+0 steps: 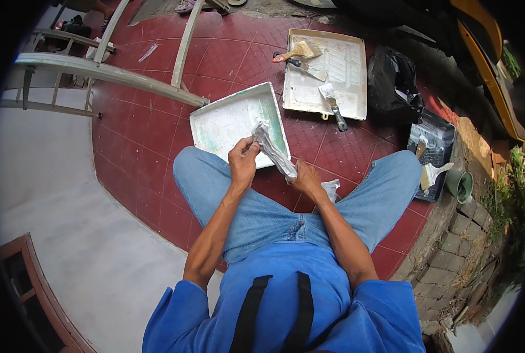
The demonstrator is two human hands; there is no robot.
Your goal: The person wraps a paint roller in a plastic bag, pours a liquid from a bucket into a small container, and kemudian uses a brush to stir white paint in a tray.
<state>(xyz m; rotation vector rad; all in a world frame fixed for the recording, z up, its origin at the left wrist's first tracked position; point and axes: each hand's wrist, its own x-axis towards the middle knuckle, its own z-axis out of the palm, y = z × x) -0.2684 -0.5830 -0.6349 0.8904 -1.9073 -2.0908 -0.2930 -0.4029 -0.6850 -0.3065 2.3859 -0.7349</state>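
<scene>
A crumpled, silvery-grey plastic bag point(272, 150), squeezed into a long strip, stretches between my two hands. My left hand point(243, 160) pinches its upper left part, near the end that lies over a white paint tray point(206, 134). Lower on the right, my right hand point(307, 179) grips the other end. The tray is smeared with white and greenish paint and sits on the red tiles in front of my left knee. Beside my right wrist shows another pale crumpled piece of plastic point(331, 188), partly hidden by the arm.
A second paint tray point(347, 50) holds a paintbrush point(300, 52) and scrapers point(332, 106). To the right are a black plastic bag point(392, 88), a black tray point(436, 130) with brushes, and a green cup point(460, 187). A metal ladder point(115, 72) stands at left, beside a pale wall point(50, 170).
</scene>
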